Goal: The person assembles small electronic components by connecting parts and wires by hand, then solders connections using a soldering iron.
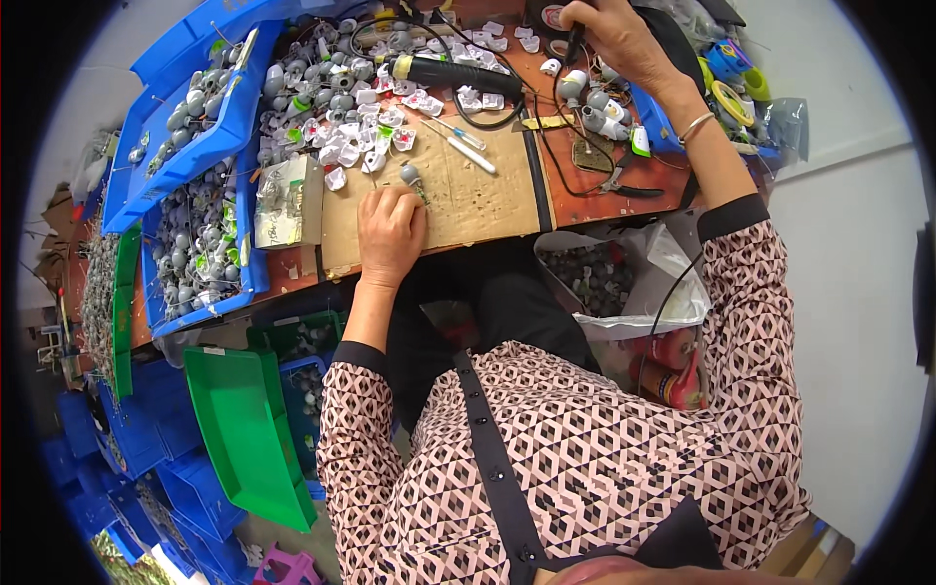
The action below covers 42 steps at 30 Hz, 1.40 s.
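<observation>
My left hand [392, 232] rests on the cardboard mat [478, 210] with its fingers curled. A grey ball-shaped part [409, 174] shows just past its fingertips, apparently gripped by them; a small dark piece with wires lies against it. At the far right of the bench, my right hand [624, 44] is closed around a slim black-handled tool [575, 37], whose tip I cannot make out. Below that hand lie grey-and-white ball-shaped parts [603, 112]. A white pen-like stick [472, 155] and a small blue-and-clear screwdriver [458, 133] lie on the mat.
White plastic pieces [361, 136] and grey balls are heaped behind the mat. Nearby are a black cylindrical tool [458, 76] with a cable, pliers [629, 188] and a small box [289, 203]. Blue bins [200, 314] stand left, a green tray [249, 434] lower; a white bag [673, 288] sits below the bench.
</observation>
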### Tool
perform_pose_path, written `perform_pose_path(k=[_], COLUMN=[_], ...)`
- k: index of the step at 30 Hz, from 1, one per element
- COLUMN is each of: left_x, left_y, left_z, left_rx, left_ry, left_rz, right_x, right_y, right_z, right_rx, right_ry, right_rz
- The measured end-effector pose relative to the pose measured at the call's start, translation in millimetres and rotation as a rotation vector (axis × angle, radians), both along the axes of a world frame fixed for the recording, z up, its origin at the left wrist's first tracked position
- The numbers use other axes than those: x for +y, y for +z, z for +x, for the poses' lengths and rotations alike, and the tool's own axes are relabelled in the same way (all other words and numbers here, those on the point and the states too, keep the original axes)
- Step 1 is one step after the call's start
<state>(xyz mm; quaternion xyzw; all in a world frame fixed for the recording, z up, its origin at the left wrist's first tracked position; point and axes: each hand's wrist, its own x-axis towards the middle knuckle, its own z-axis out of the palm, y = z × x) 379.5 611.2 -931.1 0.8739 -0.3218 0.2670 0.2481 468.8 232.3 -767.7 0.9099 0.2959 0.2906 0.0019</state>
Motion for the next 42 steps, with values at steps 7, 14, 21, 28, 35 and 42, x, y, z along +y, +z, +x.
perform_pose_path(k=[7, 14, 21, 28, 35, 42], left_x=[-1, 4, 7, 7, 5, 4], left_y=[3, 1, 2, 2, 2, 5], left_z=[1, -1, -2, -3, -3, -4], left_rx=[-0.008, 0.019, 0.058, 0.06, 0.067, 0.054], left_ry=[0.029, 0.01, 0.003, -0.006, -0.005, -0.001], left_rz=[-0.003, -0.029, -0.045, -0.043, -0.039, -0.029], right_x=[30, 122, 175, 188, 189, 189], right_y=[-47, -116, -152, -164, -166, -168], right_z=[-33, -106, -122, -130, -129, -128], right_rx=[-0.23, 0.062, 0.291, 0.298, 0.323, 0.342], right_ry=[0.335, 0.392, 0.352, 0.342, 0.336, 0.329], right_rz=[0.449, 0.614, 0.507, 0.499, 0.487, 0.493])
